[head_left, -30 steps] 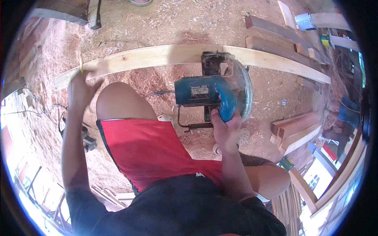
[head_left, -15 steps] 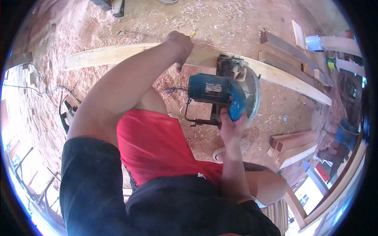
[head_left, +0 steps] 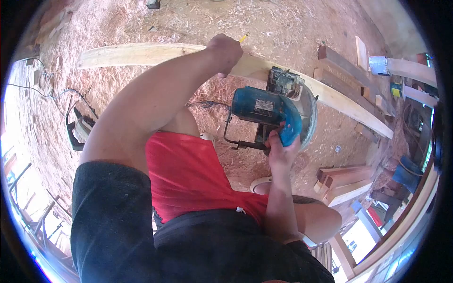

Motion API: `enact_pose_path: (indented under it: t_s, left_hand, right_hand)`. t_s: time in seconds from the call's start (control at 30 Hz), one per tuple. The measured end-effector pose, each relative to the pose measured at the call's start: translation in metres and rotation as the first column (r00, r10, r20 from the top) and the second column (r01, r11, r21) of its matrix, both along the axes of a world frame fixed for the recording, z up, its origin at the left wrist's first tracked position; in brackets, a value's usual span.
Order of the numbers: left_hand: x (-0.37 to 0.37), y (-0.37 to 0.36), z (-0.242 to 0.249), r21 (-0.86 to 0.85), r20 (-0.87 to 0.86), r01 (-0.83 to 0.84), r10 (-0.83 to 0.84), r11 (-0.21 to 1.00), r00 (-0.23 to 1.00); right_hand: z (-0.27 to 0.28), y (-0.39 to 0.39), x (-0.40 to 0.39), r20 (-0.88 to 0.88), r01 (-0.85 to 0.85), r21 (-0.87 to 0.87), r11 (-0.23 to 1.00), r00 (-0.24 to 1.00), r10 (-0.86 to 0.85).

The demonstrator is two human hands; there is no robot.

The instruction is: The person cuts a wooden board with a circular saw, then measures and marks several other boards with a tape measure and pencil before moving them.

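A long pale wooden board (head_left: 141, 54) lies across the floor. My left hand (head_left: 225, 54) is closed over it, thumb on the near side, with a yellow pencil (head_left: 244, 37) poking out past the fingers. My right hand (head_left: 283, 150) grips the blue handle of a circular saw (head_left: 257, 106). The saw's dark base (head_left: 284, 81) is at the board's near edge, just right of my left hand. Its blade lies hidden under the guard (head_left: 309, 108). A cord runs left from the motor.
Wood shavings cover the ground. Brown timber beams (head_left: 349, 68) are at the right, and shorter timber pieces (head_left: 344, 183) are stacked lower right. Another power tool (head_left: 81, 123) with a cord sits on the left. A white bucket-like container (head_left: 379, 65) stands at the far right.
The view has shifted slightly. My left hand and the saw appear a little further right in view; both hands keep their hold.
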State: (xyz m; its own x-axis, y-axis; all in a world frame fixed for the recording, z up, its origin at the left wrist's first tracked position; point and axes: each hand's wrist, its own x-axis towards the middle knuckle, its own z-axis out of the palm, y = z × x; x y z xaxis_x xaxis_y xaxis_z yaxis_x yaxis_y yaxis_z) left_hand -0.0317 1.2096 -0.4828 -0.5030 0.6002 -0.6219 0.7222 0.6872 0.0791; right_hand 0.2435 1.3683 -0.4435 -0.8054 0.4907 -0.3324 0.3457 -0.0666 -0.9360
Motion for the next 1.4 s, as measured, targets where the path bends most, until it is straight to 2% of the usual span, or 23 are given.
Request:
enact_pose_path:
  t_s: [0.1, 0.2, 0.4, 0.7, 0.8, 1.0, 1.4]
  left_hand:
    - [0.004, -0.001, 0.006, 0.02, -0.032, 0.009, -0.008, 1.0, 0.999]
    - [0.004, 0.0, 0.004, 0.0, -0.026, 0.017, -0.017, 1.0, 1.0]
    - [0.005, -0.001, 0.001, 0.026, -0.024, 0.025, -0.025, 0.999, 0.999]
    - [0.006, -0.007, -0.01, 0.086, -0.033, -0.013, 0.016, 0.996, 0.999]
    - [0.005, -0.01, -0.018, 0.139, -0.021, -0.026, 0.03, 0.99, 0.999]
    - [0.006, -0.009, 0.002, 0.072, 0.022, -0.035, 0.033, 0.997, 0.999]
    - [0.007, -0.012, -0.003, 0.123, 0.034, -0.054, 0.05, 0.991, 0.998]
  right_hand:
    - [-0.001, 0.001, 0.0, -0.018, -0.021, 0.008, 1.0, 1.0, 0.021]
    - [0.001, -0.002, -0.003, 0.074, 0.01, 0.035, 0.999, 0.997, -0.013]
    - [-0.013, 0.006, -0.003, 0.0, -0.023, 0.015, 1.0, 1.0, 0.023]
    - [-0.015, 0.011, -0.033, -0.008, -0.084, 0.165, 0.983, 0.996, 0.086]
    - [-0.021, 0.016, -0.041, -0.1, -0.089, 0.102, 0.991, 0.99, 0.1]
    - [-0.019, 0.014, -0.056, -0.079, -0.065, 0.119, 0.991, 0.994, 0.075]
    - [-0.021, 0.016, -0.057, -0.086, -0.048, 0.058, 0.997, 0.995, 0.052]
